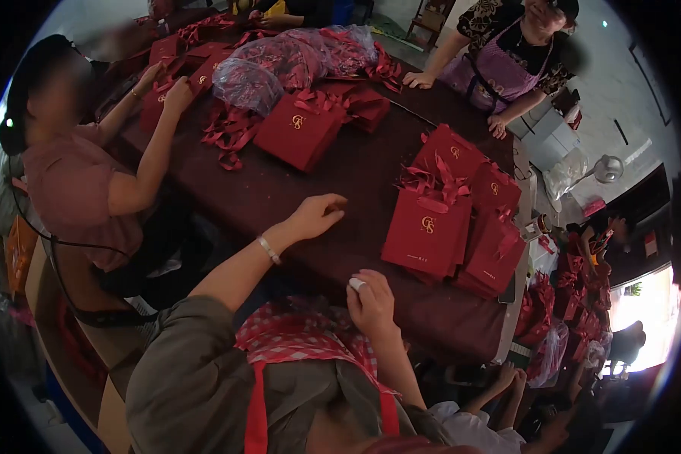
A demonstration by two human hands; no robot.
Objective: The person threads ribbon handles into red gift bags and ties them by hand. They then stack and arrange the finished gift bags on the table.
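Note:
My left hand hovers over or rests on the dark red tablecloth, fingers loosely bent and thumb apart, holding nothing visible. My right hand is by the near table edge, its fingers loosely curved with a white wrap on one digit; nothing shows in it. To the right of both hands, a red paper gift bag with gold lettering and ribbon handles lies on a stack of similar bags. Beyond my left hand lies another red gift bag, with red ribbons beside it.
A clear plastic sack of red ribbon material lies at the table's far side. At left, a co-worker handles red bags. Another person in a checked apron leans on the far right edge. More bagged red items stand at right.

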